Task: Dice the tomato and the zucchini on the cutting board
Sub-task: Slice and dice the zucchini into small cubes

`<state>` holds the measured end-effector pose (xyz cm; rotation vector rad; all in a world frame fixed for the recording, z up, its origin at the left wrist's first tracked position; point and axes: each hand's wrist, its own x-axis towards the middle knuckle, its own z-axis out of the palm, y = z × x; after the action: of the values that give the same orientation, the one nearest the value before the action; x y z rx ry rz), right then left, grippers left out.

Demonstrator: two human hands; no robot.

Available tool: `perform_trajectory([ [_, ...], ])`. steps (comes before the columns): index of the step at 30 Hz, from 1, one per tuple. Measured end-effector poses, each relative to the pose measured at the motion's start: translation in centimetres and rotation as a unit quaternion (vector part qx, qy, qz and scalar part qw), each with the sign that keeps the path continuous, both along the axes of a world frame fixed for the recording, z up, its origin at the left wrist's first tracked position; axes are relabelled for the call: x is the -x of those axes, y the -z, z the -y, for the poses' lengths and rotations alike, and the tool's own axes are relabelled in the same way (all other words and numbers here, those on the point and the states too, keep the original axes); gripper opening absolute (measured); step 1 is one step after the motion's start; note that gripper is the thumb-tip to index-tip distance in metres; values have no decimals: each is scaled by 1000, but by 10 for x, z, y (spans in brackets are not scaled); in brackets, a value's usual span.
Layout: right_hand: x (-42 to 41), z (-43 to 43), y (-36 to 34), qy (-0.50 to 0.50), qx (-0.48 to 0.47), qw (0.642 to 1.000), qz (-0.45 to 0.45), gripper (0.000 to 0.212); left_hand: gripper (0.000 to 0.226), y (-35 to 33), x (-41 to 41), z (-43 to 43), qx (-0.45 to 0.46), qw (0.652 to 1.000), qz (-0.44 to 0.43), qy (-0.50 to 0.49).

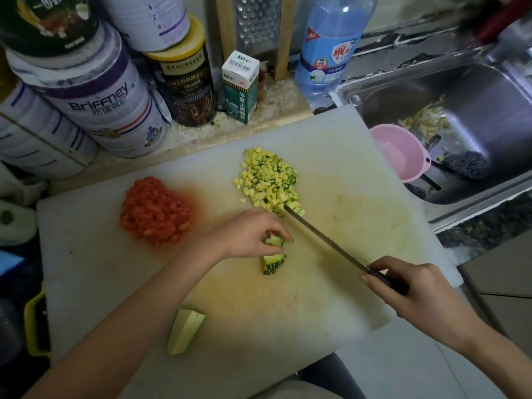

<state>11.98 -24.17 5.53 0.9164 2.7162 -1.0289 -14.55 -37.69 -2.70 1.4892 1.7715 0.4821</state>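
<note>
Tomato dice sit in a red heap on the left part of the white cutting board. Zucchini dice lie in a yellow-green heap farther back, near the board's middle. The left hand rests on the board between the two heaps, its grip pinching: fingertips and thumb curl round a small zucchini strip. Just on the near side of it lies a dark-skinned zucchini chunk, skin up, apart from the fingers. A pale zucchini wedge lies toward the board's near edge, beside the left forearm.

The right hand has its grip wrapped round the dark handle of the knife. The blade slants far and left, its tip at the near edge of the zucchini heap, just right of the left hand's fingers. Whether the edge touches the board I cannot tell.

Right of the board a pink bowl sits at the rim of a steel sink that holds scraps. Along the far side of the surface stand stacked tins, a small carton, a blue bottle and a metal grater.
</note>
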Motion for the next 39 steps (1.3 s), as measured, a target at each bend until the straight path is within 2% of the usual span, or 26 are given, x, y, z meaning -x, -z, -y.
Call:
perform_trajectory([
  [3, -5, 4, 7, 33, 39, 999, -3, 35, 36, 1, 0, 5, -9, 1000, -15, -2],
  [9, -9, 14, 20, 57, 111, 992, 1, 14, 67, -4, 0, 50, -32, 992, -43, -110],
  [12, -13, 17, 28, 73, 133, 988, -3, 17, 57, 2, -7, 65, -18, 991, -69, -117],
  [15, -12, 23, 30, 82, 151, 985, -15, 26, 46, 9, -14, 67, -43, 987, -60, -143],
  [22, -1, 27, 37, 47, 150, 987, -25, 28, 33, 17, -28, 66, -110, 973, -47, -197],
  [25, 6, 24, 39, 43, 153, 987, -28, 38, 30, 21, -35, 67, -134, 964, -49, -223],
  [30, 16, 17, 38, 5, 143, 989, -22, 27, 31, 23, -49, 66, -139, 958, -11, -249],
  [36, 18, 15, 39, 2, 138, 990, -19, 29, 39, 20, -48, 66, -122, 969, 5, -214],
  [39, 17, 15, 39, 5, 141, 990, -20, 27, 39, 18, -46, 69, -125, 963, 4, -239],
])
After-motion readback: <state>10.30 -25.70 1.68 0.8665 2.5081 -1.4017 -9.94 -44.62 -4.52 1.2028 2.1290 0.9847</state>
